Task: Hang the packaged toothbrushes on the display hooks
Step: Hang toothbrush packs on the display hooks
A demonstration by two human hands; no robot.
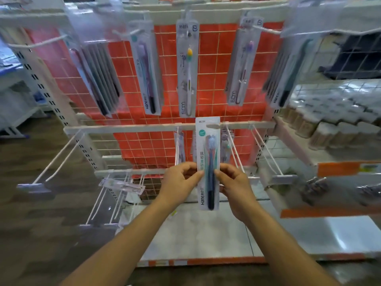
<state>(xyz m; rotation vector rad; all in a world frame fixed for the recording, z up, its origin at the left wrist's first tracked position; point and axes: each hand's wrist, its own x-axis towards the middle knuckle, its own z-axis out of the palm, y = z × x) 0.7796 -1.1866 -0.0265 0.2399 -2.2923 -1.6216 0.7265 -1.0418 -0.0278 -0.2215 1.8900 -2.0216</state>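
A packaged toothbrush (207, 145) with a dark blue handle and a white card stands upright in front of the lower rail. My left hand (180, 181) pinches its left edge and my right hand (234, 183) pinches its right edge at mid-height. The pack's top hole sits level with the lower rail (123, 127), among white display hooks (234, 150) that carry a few packs. On the upper row hang more packs, among them a yellow-headed toothbrush pack (188, 69) and a purple one (146, 69).
A red wire grid panel (214, 65) backs the display. Empty double hooks (55, 162) stick out at lower left and others (266, 149) at right. One pack (123, 185) lies across lower hooks. Shelves with small boxed goods (329, 118) stand to the right.
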